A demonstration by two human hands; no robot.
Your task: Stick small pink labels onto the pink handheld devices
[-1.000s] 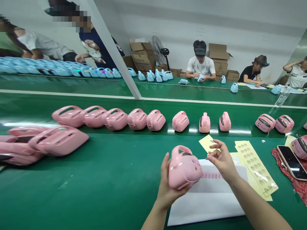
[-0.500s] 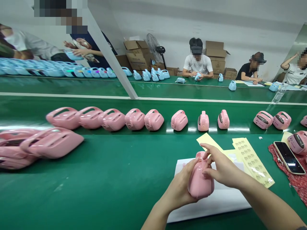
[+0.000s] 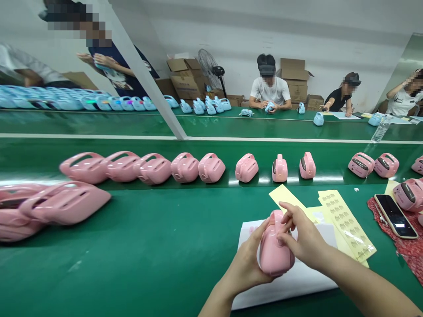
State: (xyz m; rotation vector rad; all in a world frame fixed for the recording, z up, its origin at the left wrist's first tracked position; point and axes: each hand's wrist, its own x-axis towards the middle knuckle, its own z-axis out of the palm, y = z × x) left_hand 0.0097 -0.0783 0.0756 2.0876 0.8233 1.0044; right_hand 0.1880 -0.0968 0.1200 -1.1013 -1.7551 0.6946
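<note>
Just above white paper sheets (image 3: 287, 281), a pink plastic handled device (image 3: 276, 253) is held upright, one narrow end facing me. My left hand (image 3: 249, 259) is wrapped around its left side and underside. From the right, my right hand (image 3: 302, 235) has its thumb and bent fingers on the device beside the handle; whether anything small is between those fingertips is hidden. Yellow sticker sheets (image 3: 346, 222) lie on the green table just beyond and to the right of my right hand.
A row of similar pink devices (image 3: 185, 168) stands on the raised strip ahead, with more (image 3: 69, 204) at left. On the right, a phone (image 3: 395, 215) rests on red cloth (image 3: 411, 259). Across the line, co-workers handle blue devices (image 3: 198, 106) behind a slanted post (image 3: 148, 79).
The view has shifted slightly. Both my hands remain on the pink device, with only a small shift of the right fingers. A co-worker at the far left has raised their hands with a blue item.
</note>
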